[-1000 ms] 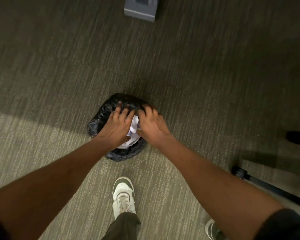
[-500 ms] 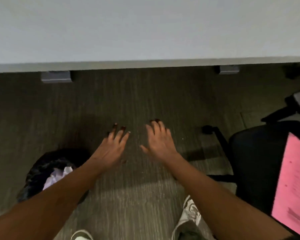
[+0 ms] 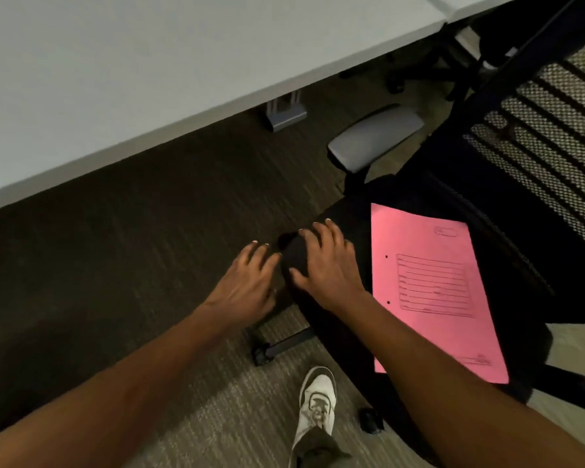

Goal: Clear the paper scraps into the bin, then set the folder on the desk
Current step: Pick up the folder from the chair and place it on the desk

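A pink folder (image 3: 433,288) with a printed form on its cover lies flat on the black seat of an office chair (image 3: 348,217) at the right. My right hand (image 3: 328,265) hovers over the seat's left front corner, fingers spread, just left of the folder and not touching it. My left hand (image 3: 247,285) is held out over the carpet beside it, fingers apart and holding nothing. The white desk (image 3: 122,72) fills the upper left. The bin and the paper scraps are out of view.
The chair has a grey armrest (image 3: 375,136) and a mesh back (image 3: 547,123) at the upper right. Its black base leg and caster (image 3: 277,346) lie on the carpet below my hands. A grey desk foot (image 3: 284,113) stands under the desk edge. My white shoe (image 3: 318,403) is at the bottom.
Both hands have left the bin with the scraps in it and moved right. My view has swung from the bin to the chair, bringing the whole pink folder into sight.
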Motion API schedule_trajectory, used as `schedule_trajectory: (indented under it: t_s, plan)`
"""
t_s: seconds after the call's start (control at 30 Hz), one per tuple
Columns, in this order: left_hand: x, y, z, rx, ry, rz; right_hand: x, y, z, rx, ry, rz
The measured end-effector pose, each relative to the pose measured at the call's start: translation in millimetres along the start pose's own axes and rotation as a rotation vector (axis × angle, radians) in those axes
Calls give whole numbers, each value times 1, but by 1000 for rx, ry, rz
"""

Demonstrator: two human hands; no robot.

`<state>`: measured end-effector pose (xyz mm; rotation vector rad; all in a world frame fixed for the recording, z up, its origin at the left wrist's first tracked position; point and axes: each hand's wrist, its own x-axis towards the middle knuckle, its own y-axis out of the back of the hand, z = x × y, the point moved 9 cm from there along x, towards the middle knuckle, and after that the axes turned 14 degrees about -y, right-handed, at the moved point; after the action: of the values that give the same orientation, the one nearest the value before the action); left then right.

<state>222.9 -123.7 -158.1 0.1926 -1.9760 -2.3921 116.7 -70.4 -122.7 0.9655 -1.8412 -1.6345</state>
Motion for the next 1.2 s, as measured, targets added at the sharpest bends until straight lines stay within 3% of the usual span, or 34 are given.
schedule_trajectory:
  t_s: [0.37, 0.6, 0.77, 0.83, 0.9, 1.0, 1.07, 1.2]
  plan:
    - [164, -26, 110, -110, -40, -50, 0, -3, 225, 3, -312, -45]
    - [207, -40, 111, -33, 230, -59, -16, -16, 311, -61, -473, -128]
    - [210, -52, 101, -337, 529, -50, -27, -28, 345, -74, -634, -203]
    - [202, -64, 89, -578, 737, -69, -33, -32, 355, -10, -767, -222]
    - [200, -70, 86, -786, 816, -66, -39, -30, 360, 91, -910, -197]
    - [200, -64, 94, -1033, 753, -5, -48, -28, 373, 329, -1127, -109]
    - [194, -52, 96, -1078, 680, 46, -55, -27, 381, 506, -1251, -36]
    - [166, -26, 92, -1039, 604, 129, -62, -12, 366, 792, -1258, 86]
